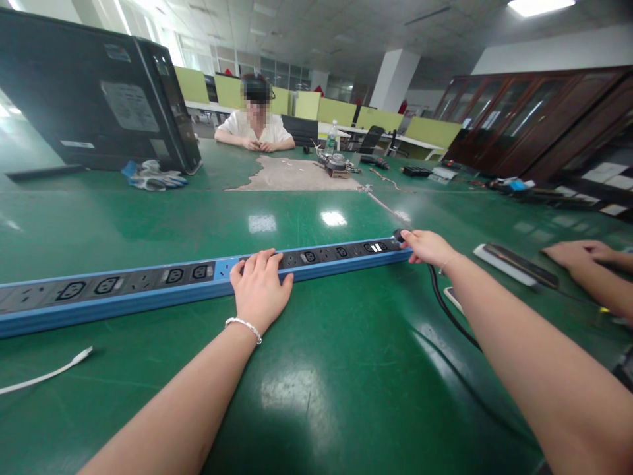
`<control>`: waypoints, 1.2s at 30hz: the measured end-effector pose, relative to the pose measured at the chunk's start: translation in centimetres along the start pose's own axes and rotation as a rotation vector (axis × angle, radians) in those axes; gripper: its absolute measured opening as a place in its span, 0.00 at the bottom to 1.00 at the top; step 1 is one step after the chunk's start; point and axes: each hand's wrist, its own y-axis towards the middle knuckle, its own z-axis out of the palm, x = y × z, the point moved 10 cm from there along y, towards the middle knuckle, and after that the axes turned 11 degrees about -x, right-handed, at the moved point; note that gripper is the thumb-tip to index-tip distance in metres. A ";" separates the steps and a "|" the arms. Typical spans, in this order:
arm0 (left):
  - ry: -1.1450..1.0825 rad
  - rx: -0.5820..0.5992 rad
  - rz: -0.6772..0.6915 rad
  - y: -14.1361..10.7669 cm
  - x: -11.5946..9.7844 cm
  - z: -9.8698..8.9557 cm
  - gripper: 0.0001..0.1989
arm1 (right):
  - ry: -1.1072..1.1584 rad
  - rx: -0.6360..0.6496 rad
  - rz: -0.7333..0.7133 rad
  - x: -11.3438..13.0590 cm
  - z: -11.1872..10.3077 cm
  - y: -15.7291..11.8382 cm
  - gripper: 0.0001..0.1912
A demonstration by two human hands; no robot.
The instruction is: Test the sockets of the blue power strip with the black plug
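A long blue power strip with black sockets runs across the green table, its left end beyond the view. My left hand is closed across the strip's middle, fingers over its top and thumb at the near side. At the right end of the strip, my right hand pinches a black plug. A black power cord hangs from below this hand toward the lower right. Whether the plug sits in a socket is hidden by my fingers.
A white cable lies at front left. Behind it stand a black computer case and work gloves. Another person sits across the table; someone else's hands rest at right, near a white power strip.
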 end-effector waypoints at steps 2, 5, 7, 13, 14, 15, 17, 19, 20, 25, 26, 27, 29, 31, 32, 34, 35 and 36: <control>-0.002 0.000 0.001 0.0 0.0 0.0 0.19 | -0.145 -0.013 -0.102 2.6 0.5 -1.1 0.27; -0.002 -0.008 0.005 0.0 0.0 0.0 0.19 | -0.248 -0.034 -0.288 6.9 1.5 -3.0 0.27; -0.006 -0.008 0.004 0.0 0.0 0.0 0.19 | -0.267 -0.029 -0.305 8.4 2.3 -3.9 0.28; -0.009 -0.008 0.004 0.0 -0.1 0.0 0.19 | -0.287 -0.041 -0.189 9.7 3.0 -4.8 0.30; -0.008 -0.006 0.003 0.0 -0.1 0.0 0.19 | -0.287 -0.052 -0.166 9.7 2.9 -4.9 0.30; -0.010 -0.002 0.000 0.0 -0.1 0.0 0.19 | -0.287 -0.063 -0.147 9.8 2.8 -5.1 0.29; -0.016 0.006 -0.006 0.0 0.0 0.1 0.20 | -0.288 -0.085 -0.121 10.0 2.6 -5.5 0.28; -0.019 0.010 -0.008 0.0 0.0 0.1 0.20 | -0.288 -0.099 -0.098 10.0 2.5 -5.8 0.28; -0.017 0.011 -0.006 0.0 0.0 0.1 0.20 | -0.287 -0.099 -0.089 10.0 2.5 -5.8 0.27; 0.006 0.002 0.005 0.0 -0.1 0.0 0.19 | -0.265 -0.048 -0.101 9.8 2.5 -5.4 0.28; 0.009 0.002 0.005 0.0 -0.1 0.0 0.19 | -0.257 -0.040 -0.110 9.8 2.6 -5.2 0.28; 0.011 0.003 0.005 0.0 -0.1 0.0 0.19 | -0.251 -0.034 -0.117 9.9 2.6 -5.2 0.28; 0.017 0.007 0.007 0.0 -0.1 0.0 0.19 | -0.248 -0.028 -0.122 9.9 2.6 -5.1 0.28; 0.029 0.009 0.013 0.0 -0.1 0.1 0.19 | -0.257 -0.030 -0.122 10.0 2.6 -5.1 0.28; 0.039 0.008 0.016 0.0 -0.1 0.1 0.19 | -0.263 -0.034 -0.123 10.1 2.5 -5.2 0.28; 0.058 0.004 0.022 0.0 -0.1 0.1 0.19 | -0.272 -0.039 -0.127 10.3 2.4 -5.2 0.27; 0.065 0.001 0.027 0.0 -0.2 0.1 0.19 | -0.274 -0.036 -0.134 10.5 2.4 -5.2 0.27; 0.069 -0.002 0.031 0.0 -0.2 0.0 0.19 | -0.275 -0.030 -0.144 10.6 2.4 -5.2 0.26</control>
